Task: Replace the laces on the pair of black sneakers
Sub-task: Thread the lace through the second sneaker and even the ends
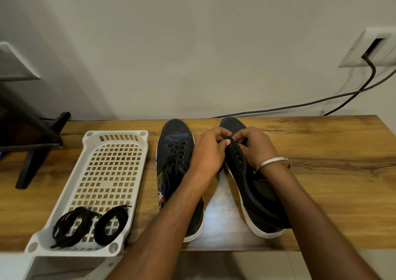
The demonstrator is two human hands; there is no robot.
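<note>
Both hands at the toe end of the right-side sneaker

Wooden desk [321,172] against a pale wall. Two black sneakers stand side by side on it, toes toward the wall, white soles showing.

Left sneaker [174,151]: laced, black lace [175,161] criss-crossed through the eyelets, loose ends trailing down toward the heel. A coloured patch shows on its side, partly hidden by the left forearm. No hand touches it that I can see.

Right sneaker [257,194]: rolled slightly onto its side, its opening toward the left sneaker. A row of eyelets shows just below the hands; whether a lace runs through them I cannot tell.

Left hand [209,153]: rests on the upper at the toe end of the eyelet row, fingers curled, thumb pressing on the black fabric. Looks like a pinch on the shoe's upper edge.

Right hand [255,146]: meets the left hand at the same spot, fingers curled in tight, tips pinching something dark there; shoe fabric or lace, too small to tell. A silver bangle [272,161] sits on this wrist.

White plastic basket [115,138] with a grid floor, to the left of the sneakers, near end overhanging the desk edge. Two coiled bundles of black laces [90,226] lie in its near end, side by side.

Black stand [38,142] at far left. Black cable [321,101] runs from a wall socket down behind the desk
</note>
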